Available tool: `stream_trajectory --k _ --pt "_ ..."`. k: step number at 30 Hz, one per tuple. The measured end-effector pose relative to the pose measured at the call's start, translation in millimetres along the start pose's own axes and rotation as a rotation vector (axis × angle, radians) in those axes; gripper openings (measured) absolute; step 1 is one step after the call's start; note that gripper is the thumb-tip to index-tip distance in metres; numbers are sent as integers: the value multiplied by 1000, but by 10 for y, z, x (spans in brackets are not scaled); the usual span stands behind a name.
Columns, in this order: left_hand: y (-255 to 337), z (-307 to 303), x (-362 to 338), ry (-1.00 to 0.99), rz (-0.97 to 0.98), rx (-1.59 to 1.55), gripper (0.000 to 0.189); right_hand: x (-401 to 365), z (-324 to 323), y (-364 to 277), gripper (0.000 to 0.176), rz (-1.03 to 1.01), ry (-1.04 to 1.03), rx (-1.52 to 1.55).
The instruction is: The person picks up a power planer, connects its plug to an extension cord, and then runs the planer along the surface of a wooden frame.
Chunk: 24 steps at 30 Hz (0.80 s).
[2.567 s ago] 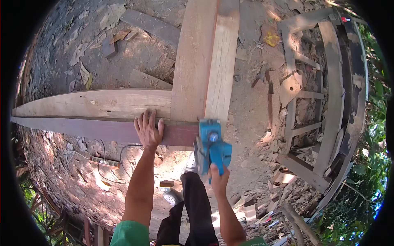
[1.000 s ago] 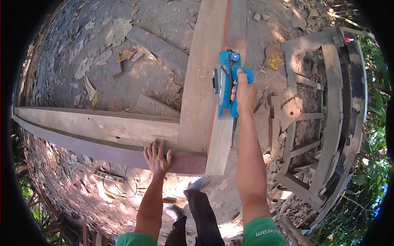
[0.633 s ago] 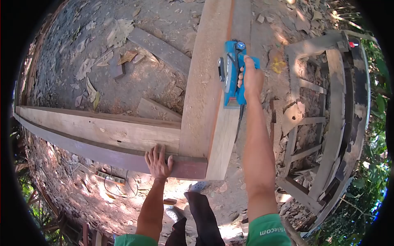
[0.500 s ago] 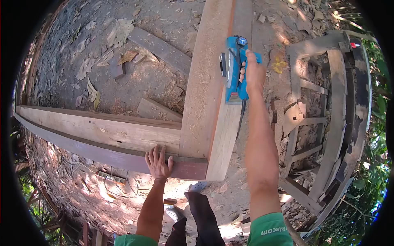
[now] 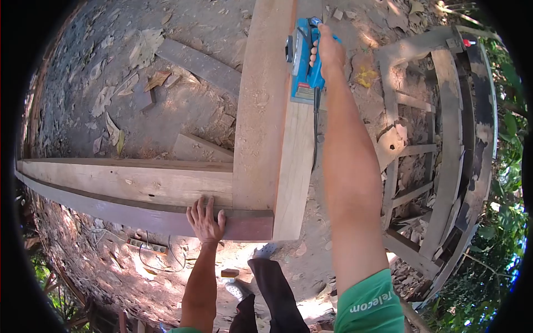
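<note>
My right hand (image 5: 331, 54) is wrapped around the handle of a blue electric planer (image 5: 302, 66), its black cord (image 5: 316, 133) trailing back beneath my forearm. The planer rests on the upper edge of a long timber (image 5: 296, 161), whose surface behind the tool is pale and smooth. Against that timber's left side lies a wide brown board (image 5: 261, 111) sprinkled with shavings. My left hand (image 5: 206, 223) lies open, fingers spread, over a dark-faced beam (image 5: 247, 226) near its right end. A paler beam (image 5: 139, 178) runs beside it.
Wood offcuts (image 5: 202, 64) and dry leaves lie on the dirt floor to the left. A slatted wooden frame (image 5: 444, 150) stands at the right. Below the beams is a power strip (image 5: 146, 246) with its cable, near my feet.
My right hand has pushed the planer farther away along the timber, so more pale surface shows behind it. The left hand keeps its place on the beam while the view shifts slightly.
</note>
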<state>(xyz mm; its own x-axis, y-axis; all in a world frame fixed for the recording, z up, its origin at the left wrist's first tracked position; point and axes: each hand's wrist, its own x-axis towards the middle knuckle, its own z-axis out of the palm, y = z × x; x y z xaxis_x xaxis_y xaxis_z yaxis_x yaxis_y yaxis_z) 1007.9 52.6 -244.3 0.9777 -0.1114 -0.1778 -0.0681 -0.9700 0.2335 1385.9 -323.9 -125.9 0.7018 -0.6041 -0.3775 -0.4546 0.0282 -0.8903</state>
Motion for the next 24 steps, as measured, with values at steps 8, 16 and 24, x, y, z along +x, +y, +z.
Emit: stream_trajectory --k 8,16,24 --pt "-1 27 -69 13 -26 3 52 -1570 -542 775 45 105 -53 -14" --pt "-16 73 -84 96 11 3 49 -5114 -1814 2675 29 246 -35 83" --pt "6 67 -84 91 9 19 49 -5135 -1717 2714 38 256 38 51"
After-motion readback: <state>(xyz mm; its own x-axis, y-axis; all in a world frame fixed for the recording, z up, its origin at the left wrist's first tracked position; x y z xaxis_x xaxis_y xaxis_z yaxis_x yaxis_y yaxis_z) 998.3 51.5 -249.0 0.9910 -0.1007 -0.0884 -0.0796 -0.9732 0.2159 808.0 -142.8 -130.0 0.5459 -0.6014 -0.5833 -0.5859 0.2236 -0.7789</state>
